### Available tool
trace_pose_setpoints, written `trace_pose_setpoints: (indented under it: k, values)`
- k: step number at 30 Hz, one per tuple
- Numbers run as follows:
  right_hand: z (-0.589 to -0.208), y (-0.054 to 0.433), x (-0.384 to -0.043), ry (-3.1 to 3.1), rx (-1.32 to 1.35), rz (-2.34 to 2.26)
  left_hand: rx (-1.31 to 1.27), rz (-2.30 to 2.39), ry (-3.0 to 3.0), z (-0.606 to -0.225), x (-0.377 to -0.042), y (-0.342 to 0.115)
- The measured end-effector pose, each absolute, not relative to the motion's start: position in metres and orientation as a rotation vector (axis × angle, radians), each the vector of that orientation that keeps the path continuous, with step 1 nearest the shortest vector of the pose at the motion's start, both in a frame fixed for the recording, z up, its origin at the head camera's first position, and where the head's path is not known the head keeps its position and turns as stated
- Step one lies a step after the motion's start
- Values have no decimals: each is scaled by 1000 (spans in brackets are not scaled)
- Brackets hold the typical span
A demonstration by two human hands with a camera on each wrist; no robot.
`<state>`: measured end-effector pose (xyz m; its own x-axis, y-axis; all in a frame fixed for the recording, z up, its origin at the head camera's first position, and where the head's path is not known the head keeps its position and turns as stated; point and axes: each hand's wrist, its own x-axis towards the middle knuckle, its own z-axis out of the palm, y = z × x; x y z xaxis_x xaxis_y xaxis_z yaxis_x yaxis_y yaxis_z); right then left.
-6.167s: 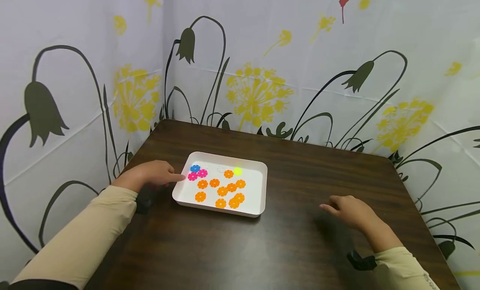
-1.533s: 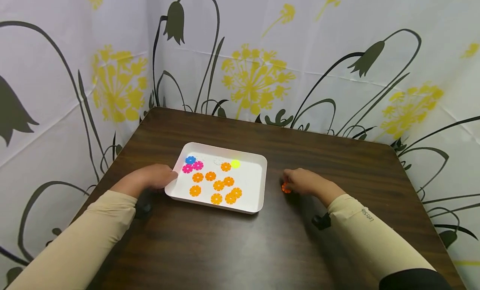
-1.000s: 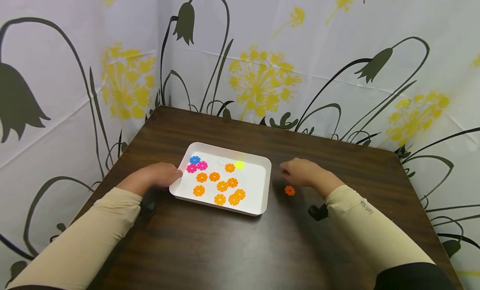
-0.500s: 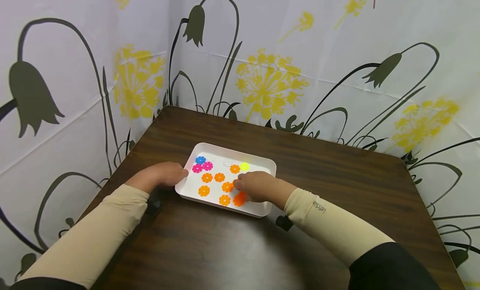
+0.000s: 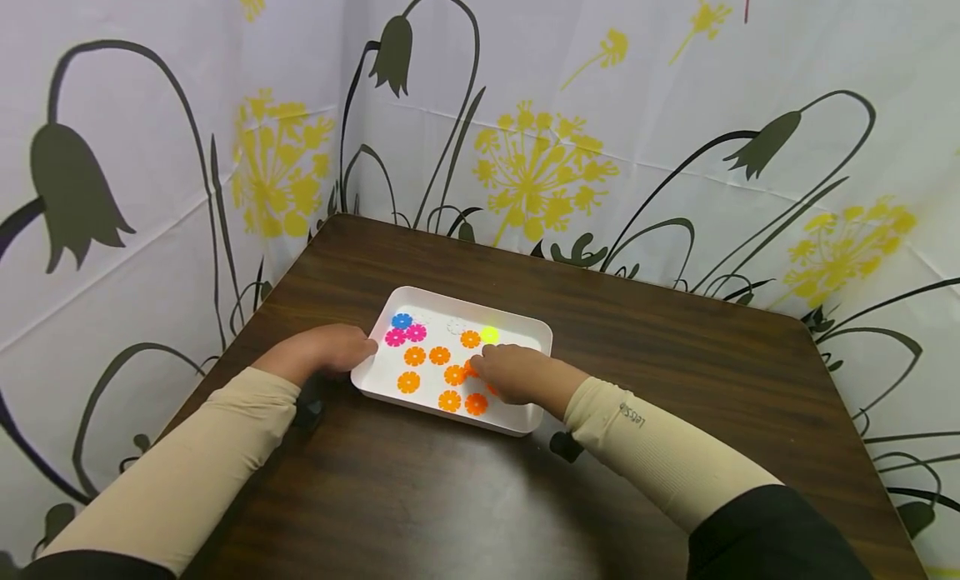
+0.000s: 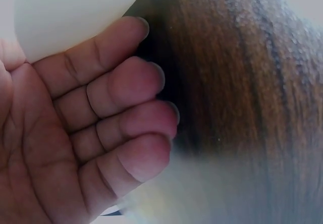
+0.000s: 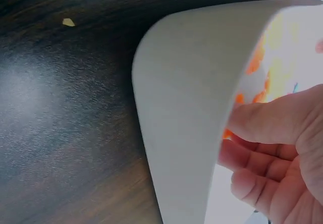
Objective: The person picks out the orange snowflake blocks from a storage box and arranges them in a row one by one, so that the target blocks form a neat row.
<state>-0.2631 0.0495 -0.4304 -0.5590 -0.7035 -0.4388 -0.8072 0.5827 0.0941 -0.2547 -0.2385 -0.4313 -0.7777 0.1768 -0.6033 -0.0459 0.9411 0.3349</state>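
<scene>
A white tray (image 5: 536,334) lies on the table, holding several notched snowflake discs, mostly orange. My left hand (image 5: 333,349) grips its left rim, thumb over the edge; in the left wrist view the curled fingers (image 6: 128,77) are outside the wall. My right hand (image 5: 517,373) reaches over the right side into the tray. Its thumb and index finger close on an orange snowflake disc (image 5: 470,368), which shows as a bit of orange between them in the right wrist view. Another orange disc (image 5: 476,404) lies just in front; one more is partly hidden under the hand.
Pink discs (image 5: 416,332), a blue disc (image 5: 402,322), a bright yellow disc (image 5: 489,335) and faint clear discs (image 5: 456,326) lie toward the tray's back. The dark wooden table (image 5: 435,497) meets a flower-printed curtain (image 5: 585,80) behind and beside it.
My right hand set an orange disc on the table right of the tray, then moved left into the tray. My right forearm now covers that spot. The left hand keeps its grip.
</scene>
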Motion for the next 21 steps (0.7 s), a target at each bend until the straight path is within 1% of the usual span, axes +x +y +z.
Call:
trace_pose_setpoints:
  k: [4, 7, 9, 12, 14, 17, 21]
  values:
    - [-429, 51, -265, 2458, -1197, 462, 131, 447, 2434, -431, -255, -238]
    - [-423, 57, -268, 2479, -1226, 484, 147, 447, 2436, -430, -253, -236]
    - [-414, 69, -270, 2518, -1263, 405, 141, 442, 2430, -429, -253, -233]
    - [-393, 96, -274, 2610, -1226, 152, 135, 429, 2419, -428, -253, -231]
    - [-380, 121, -278, 2664, -1162, -41, 128, 423, 2414, -427, -253, -231]
    - [-368, 163, -285, 2699, -963, -224, 130, 414, 2417, -426, -251, -233]
    - [-376, 215, -291, 2635, -710, -317, 169, 404, 2433, -426, -250, -237]
